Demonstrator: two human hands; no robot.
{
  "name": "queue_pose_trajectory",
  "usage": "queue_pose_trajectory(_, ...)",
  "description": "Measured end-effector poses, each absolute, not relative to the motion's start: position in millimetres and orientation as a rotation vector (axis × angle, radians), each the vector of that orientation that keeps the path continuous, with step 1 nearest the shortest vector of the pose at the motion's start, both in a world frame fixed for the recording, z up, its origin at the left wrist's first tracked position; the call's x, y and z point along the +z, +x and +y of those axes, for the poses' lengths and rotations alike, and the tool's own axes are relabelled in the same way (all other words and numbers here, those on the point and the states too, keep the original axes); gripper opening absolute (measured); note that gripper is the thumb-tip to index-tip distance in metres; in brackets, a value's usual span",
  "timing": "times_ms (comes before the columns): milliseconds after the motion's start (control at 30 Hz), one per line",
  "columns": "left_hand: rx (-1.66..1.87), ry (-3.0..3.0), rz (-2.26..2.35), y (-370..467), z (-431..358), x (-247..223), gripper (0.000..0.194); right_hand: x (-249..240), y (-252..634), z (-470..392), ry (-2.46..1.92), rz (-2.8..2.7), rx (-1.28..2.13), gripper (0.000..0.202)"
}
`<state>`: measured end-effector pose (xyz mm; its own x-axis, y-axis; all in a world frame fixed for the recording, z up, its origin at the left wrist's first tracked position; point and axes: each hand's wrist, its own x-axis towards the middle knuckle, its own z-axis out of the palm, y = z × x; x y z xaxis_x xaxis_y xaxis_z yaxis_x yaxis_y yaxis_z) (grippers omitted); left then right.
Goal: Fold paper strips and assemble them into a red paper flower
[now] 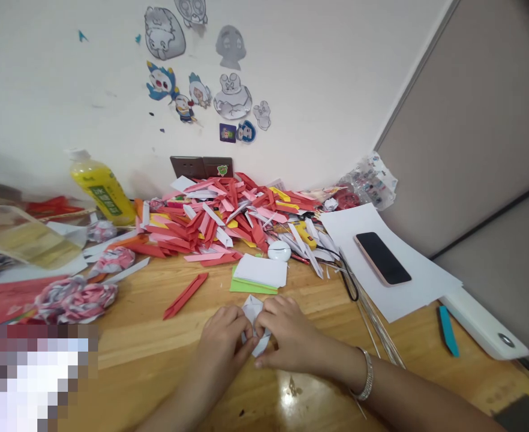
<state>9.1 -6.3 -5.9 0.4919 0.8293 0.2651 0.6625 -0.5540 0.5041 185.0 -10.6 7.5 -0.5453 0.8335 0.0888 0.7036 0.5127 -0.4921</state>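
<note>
Between my two hands is a small folded piece of white paper (252,306), its pointed top showing above my fingers. My left hand (228,333) pinches its left side with closed fingers. On the other side, my right hand (281,333) grips the right edge, thumb below. Part of the paper is hidden behind the fingers. Just beyond my hands lies a stack of white sheets (262,270) on top of green paper (246,284). To the left rests a folded red paper strip (186,295) on the wooden table (143,348).
A heap of folded paper strips (228,210) lies along the wall, with a white earphone case (279,251) before it. At left stand a yellow drink bottle (102,189) and crumpled pink-white bundles (75,297). At right are a phone (382,258), white sheets (354,225) and thin wires (381,333).
</note>
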Motion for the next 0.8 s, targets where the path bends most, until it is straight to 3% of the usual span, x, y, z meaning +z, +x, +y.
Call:
queue_pose_trajectory(233,0.643,2.451,1.242,6.2,-6.6,-6.6,0.012,9.3,186.8,-8.4,-1.273,-2.389,0.694,0.043)
queue_pose_trajectory(567,0.589,2.522,1.278,7.2,-5.8,-3.5,0.008,13.2,195.4,6.7,-1.221,-2.303,0.811,0.013)
queue_pose_trajectory(700,0.598,2.527,1.270,8.1,-5.2,-3.1,0.010,16.2,197.7,7.2,-1.196,-2.302,0.822,0.012)
queue_pose_trajectory(800,0.583,2.513,1.284,9.2,-5.9,-1.1,0.009,15.1,192.9,1.2,-1.283,-2.312,0.742,0.037)
